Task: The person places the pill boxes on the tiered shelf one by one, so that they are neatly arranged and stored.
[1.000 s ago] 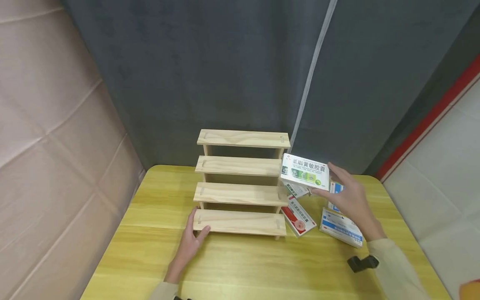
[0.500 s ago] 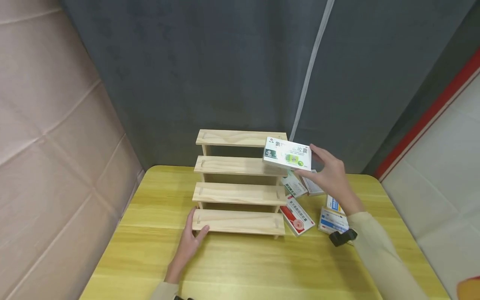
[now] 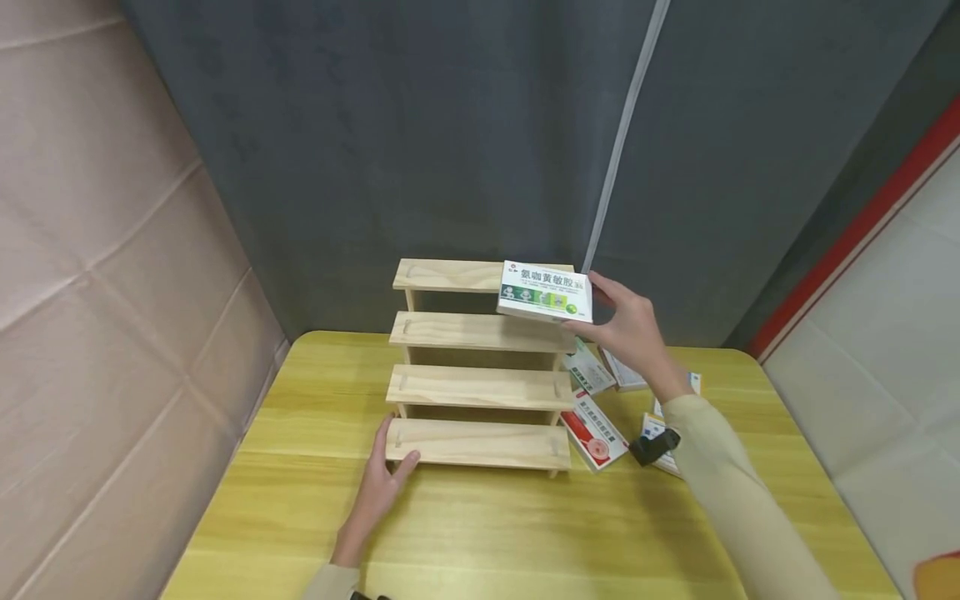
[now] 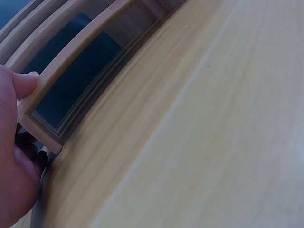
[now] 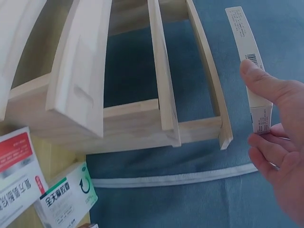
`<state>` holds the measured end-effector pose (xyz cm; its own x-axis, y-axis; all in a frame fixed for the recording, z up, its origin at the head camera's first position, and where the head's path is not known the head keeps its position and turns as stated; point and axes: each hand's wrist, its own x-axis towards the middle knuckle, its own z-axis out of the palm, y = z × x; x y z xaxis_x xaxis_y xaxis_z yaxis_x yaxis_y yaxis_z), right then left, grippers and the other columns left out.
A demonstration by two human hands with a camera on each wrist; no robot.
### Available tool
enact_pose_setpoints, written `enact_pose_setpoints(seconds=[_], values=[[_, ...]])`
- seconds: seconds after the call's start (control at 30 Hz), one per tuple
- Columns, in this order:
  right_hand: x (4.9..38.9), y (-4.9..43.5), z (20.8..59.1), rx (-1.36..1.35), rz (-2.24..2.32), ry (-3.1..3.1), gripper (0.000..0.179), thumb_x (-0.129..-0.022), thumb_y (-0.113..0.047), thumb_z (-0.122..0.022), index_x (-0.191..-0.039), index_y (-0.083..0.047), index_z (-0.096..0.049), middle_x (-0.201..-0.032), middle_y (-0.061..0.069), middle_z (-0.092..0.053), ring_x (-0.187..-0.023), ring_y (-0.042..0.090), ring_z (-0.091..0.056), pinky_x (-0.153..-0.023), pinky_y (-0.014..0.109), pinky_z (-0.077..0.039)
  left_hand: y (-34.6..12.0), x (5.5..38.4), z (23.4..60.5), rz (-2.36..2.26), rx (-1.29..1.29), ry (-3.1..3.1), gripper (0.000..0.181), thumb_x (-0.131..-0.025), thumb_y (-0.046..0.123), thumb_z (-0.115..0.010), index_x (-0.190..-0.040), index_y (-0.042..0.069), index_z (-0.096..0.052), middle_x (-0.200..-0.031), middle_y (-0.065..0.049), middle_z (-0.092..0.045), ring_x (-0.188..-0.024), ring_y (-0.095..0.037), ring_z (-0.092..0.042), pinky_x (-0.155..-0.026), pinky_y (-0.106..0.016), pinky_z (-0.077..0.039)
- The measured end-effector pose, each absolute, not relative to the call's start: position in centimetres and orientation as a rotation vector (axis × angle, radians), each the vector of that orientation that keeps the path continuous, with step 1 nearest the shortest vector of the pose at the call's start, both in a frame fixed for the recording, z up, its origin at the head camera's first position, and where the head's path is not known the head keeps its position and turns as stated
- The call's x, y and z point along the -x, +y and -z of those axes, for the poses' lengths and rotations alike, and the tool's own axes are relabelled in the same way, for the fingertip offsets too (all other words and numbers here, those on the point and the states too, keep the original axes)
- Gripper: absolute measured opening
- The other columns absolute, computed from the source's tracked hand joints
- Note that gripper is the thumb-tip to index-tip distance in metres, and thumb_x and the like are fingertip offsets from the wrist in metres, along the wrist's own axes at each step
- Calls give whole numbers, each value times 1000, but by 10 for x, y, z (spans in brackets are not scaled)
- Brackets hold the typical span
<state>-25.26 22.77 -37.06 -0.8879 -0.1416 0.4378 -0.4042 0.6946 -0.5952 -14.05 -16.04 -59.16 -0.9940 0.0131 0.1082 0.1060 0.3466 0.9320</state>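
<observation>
A four-tier stepped wooden rack [image 3: 480,444] stands on the table. My left hand [image 3: 377,490] grips the left end of its lowest tier, the thumb [image 4: 26,84] along the front edge and the other fingers tucked behind the end. With thumb and fingers, my right hand [image 3: 632,327] pinches the right end of a white and green medicine box [image 3: 543,292]. In the head view the box overlaps the right part of the top tier; the right wrist view shows its narrow side, apart from the rack's top board [image 5: 209,71].
Right of the rack lie a red and white medicine box [image 3: 596,431] and a green and white one [image 3: 589,367]. More boxes [image 3: 652,427] are partly hidden under the right forearm. A grey curtain [image 3: 420,150] hangs behind the yellow wood-grain table [image 3: 450,533].
My right hand has carried the white and green medicine box leftward and up, from beside the rack to over its upper right part. The left hand has stayed on the rack's lowest tier.
</observation>
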Motion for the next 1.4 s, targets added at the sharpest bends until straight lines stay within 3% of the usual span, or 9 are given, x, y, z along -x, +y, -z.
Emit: enact_pose_setpoints(seconds=[0.37,0.77,1.4], values=[[270,202,361,-412,-1047,-2642,94,-77,-33,-90,-152,-2,-43,-147,20,-56,-125,39,-62,-100,54,-55,-161,140,589,1750,102,-2508,81,-100,31,-63,-163,12,-15,-169,-20,-12,-153,-50,-11,-118,-76,-12],[288,174,355,-390,-1076,-2688,96,-76,-38,-89,-153,-4,-43,-149,18,-55,-130,37,-60,-105,50,-53,-164,139,590,1753,98,-2495,81,-100,30,-64,-163,12,-15,-170,-19,-12,-154,-49,-9,-118,-76,-11],[307,135,346,-538,-1005,-2732,95,-74,-36,-91,-150,2,-46,-146,20,-57,-133,33,-58,-109,45,-51,-159,138,591,1792,118,-2481,81,-100,30,-64,-163,12,-14,-170,-19,-11,-155,-48,-9,-119,-75,-10]])
